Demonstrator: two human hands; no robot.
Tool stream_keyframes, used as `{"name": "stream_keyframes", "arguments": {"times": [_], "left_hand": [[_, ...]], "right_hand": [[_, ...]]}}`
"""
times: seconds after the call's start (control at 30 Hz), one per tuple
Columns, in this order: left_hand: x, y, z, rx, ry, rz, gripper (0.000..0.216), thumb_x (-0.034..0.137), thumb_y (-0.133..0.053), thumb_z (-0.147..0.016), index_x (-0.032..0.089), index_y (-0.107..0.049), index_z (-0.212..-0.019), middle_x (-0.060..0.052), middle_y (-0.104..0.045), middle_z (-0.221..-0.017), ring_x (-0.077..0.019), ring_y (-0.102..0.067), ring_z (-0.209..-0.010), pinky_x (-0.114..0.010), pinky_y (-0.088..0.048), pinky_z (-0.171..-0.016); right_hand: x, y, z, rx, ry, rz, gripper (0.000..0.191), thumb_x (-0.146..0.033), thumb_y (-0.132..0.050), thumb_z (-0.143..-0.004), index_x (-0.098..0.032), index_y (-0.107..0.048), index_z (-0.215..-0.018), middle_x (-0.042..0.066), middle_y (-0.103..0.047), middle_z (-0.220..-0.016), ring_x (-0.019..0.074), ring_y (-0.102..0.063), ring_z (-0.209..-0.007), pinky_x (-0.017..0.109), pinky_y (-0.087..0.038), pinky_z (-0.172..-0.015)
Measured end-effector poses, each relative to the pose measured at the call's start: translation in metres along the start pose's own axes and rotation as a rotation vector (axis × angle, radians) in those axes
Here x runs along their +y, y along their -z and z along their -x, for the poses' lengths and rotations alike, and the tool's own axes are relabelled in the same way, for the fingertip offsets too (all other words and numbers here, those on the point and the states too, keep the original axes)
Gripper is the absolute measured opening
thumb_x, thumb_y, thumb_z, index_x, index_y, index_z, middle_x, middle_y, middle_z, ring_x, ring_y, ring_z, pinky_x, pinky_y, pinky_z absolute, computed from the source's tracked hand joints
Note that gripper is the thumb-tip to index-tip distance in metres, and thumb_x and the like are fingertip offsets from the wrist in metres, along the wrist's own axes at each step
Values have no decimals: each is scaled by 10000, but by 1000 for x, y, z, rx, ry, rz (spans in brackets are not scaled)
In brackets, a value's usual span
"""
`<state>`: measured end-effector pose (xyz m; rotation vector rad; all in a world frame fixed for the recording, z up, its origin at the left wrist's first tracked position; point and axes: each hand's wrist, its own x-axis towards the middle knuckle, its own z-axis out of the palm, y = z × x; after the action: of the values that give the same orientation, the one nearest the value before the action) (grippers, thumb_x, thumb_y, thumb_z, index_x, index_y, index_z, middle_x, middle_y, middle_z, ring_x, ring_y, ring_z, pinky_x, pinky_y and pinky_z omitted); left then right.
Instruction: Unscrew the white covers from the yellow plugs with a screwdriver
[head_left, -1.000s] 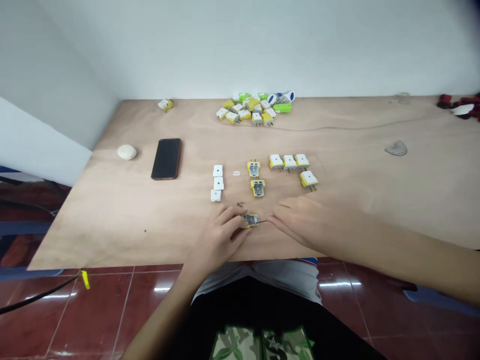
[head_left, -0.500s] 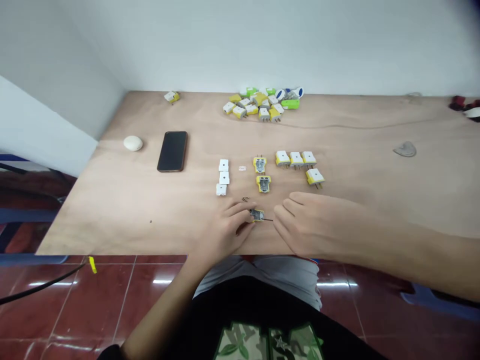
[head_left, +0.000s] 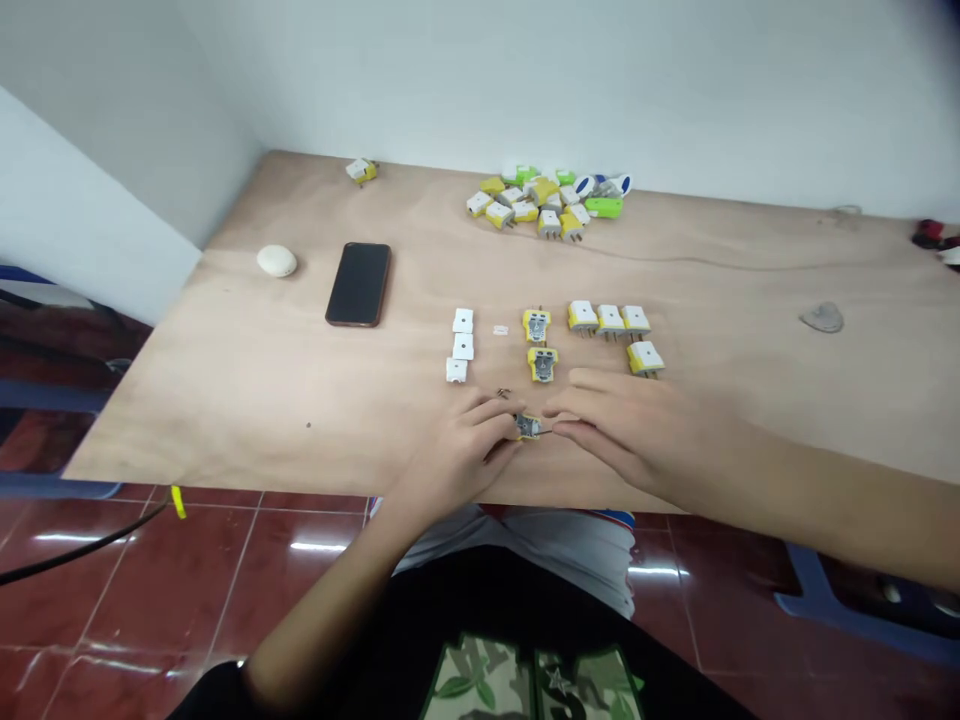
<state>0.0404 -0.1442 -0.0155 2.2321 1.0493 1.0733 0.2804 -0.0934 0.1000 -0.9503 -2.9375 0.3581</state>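
An opened yellow plug half (head_left: 528, 427) lies near the table's front edge, its grey inner parts facing up. My left hand (head_left: 471, 440) pinches its left end between thumb and fingers, resting on the wood. From the right, my right hand (head_left: 611, 420) is closed around a thin dark-shafted tool (head_left: 547, 432), like a screwdriver, whose tip meets the plug half; its handle is hidden. Just behind lie several tiny screws (head_left: 504, 393). Two more opened plug halves (head_left: 542, 364) sit farther back, with white plug covers (head_left: 463, 346) in a column to their left.
Closed plugs (head_left: 610, 319) stand to the right, and a pile of plugs (head_left: 525, 208) lies along the wall. On the left are a phone (head_left: 359, 284), a white egg-shaped object (head_left: 277, 261) and a lone plug (head_left: 362, 171). A grey flat piece (head_left: 823, 317) lies far right.
My right hand has turned from a fist to a flatter pinch with the fingers stretched toward the plug half. My left hand keeps its hold. The whole view has tilted slightly.
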Motion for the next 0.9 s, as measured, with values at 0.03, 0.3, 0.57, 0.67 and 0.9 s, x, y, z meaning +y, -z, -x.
{"name": "stream_keyframes", "arguments": {"times": [0.03,0.3,0.57,0.67,0.9], "left_hand": [[0,0,0,-4,1,-1,132,109,-683,-1043,206,-668,-955,-107,-788,-1302,-257,-699,-1114,-465,-632,-975],[0,0,2,-24,7,33,130,124,-641,-1072,198,-654,-965,-114,-777,-1288,-256,-704,-1142,-447,-629,-971],[-3,-3,4,-6,15,60,123,116,-659,-1056,211,-655,-977,-116,-776,-1332,-264,-724,-1203,-450,-640,-1007],[-3,-3,4,0,22,62,123,118,-664,-1052,209,-666,-969,-119,-781,-1327,-266,-730,-1200,-455,-640,-1008],[-3,-2,2,-9,38,83,123,116,-689,-1034,211,-678,-955,-110,-793,-1318,-266,-731,-1175,-471,-632,-1012]], "right_hand": [[1,2,-2,-19,-45,-41,271,-244,-489,-1139,-187,-735,-1041,60,-743,-921,188,-666,-781,301,-408,-671],[-21,3,4,-22,-29,645,590,-312,-443,-1148,-199,-595,-589,83,-549,-528,199,-416,-482,374,-127,-582],[-11,23,-9,74,599,620,406,-223,-536,-1133,-200,-689,-757,36,-560,-679,208,-422,-662,401,-234,-662],[-7,31,-9,5,600,594,318,-161,-550,-1103,-201,-713,-833,50,-598,-761,214,-449,-699,402,-252,-676],[-16,10,25,-161,172,449,280,-26,-663,-873,-234,-609,-693,44,-566,-576,211,-450,-517,389,-192,-568]]}}
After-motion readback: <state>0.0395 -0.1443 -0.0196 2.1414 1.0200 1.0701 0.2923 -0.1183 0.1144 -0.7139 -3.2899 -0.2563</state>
